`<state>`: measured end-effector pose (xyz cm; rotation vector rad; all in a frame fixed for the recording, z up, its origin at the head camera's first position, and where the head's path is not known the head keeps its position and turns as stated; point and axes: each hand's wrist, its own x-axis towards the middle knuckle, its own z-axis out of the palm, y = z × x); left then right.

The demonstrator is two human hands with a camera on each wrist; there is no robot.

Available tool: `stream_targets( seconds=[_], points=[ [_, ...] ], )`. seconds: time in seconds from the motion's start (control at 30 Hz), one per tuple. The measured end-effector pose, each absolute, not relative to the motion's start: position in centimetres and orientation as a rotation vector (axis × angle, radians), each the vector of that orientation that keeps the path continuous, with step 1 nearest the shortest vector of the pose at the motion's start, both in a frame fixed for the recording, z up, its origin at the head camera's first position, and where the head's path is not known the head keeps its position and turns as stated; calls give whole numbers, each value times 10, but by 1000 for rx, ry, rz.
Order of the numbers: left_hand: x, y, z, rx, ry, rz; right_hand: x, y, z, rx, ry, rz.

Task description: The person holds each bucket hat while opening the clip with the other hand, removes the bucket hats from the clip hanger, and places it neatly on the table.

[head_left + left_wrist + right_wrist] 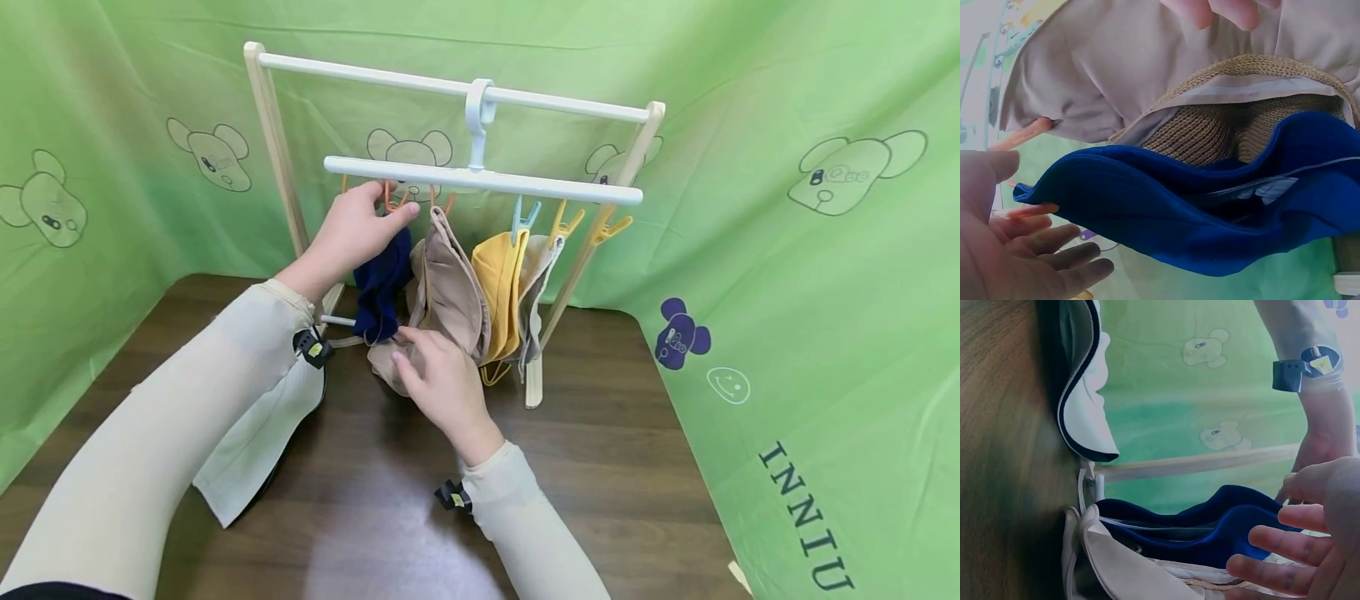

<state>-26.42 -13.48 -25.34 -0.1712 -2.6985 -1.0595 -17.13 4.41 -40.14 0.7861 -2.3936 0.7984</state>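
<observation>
Several hats hang by clips from a white hanger bar (555,185). The dark blue hat (1129,194) is held at its brim by an orange clip (1035,210). My left hand (357,225) is at that clip, its thumb and fingers spread apart to either side. Beside the blue hat hangs a beige hat (452,279) with a woven lining, gripped by another orange clip (1025,133). Lower down, my right hand (446,385) has its fingers extended, overlapping the beige hat's lower brim in the head view. In the right wrist view these fingers (1291,544) stand before the blue hat.
A yellow hat (497,287) and a grey-white hat (535,287) hang farther right. A spare yellow clip (613,231) sits at the bar's right end. The hanger hooks onto a wooden rack (273,142). A white hat (270,437) lies on the table (600,467), left.
</observation>
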Motion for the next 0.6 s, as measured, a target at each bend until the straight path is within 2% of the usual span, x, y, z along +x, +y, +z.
stream_targets(
  seconds=[0.6],
  points=[
    [-262, -129, -256, -146, -2627, -988, -168, 44, -402, 802, -2415, 846]
  ],
)
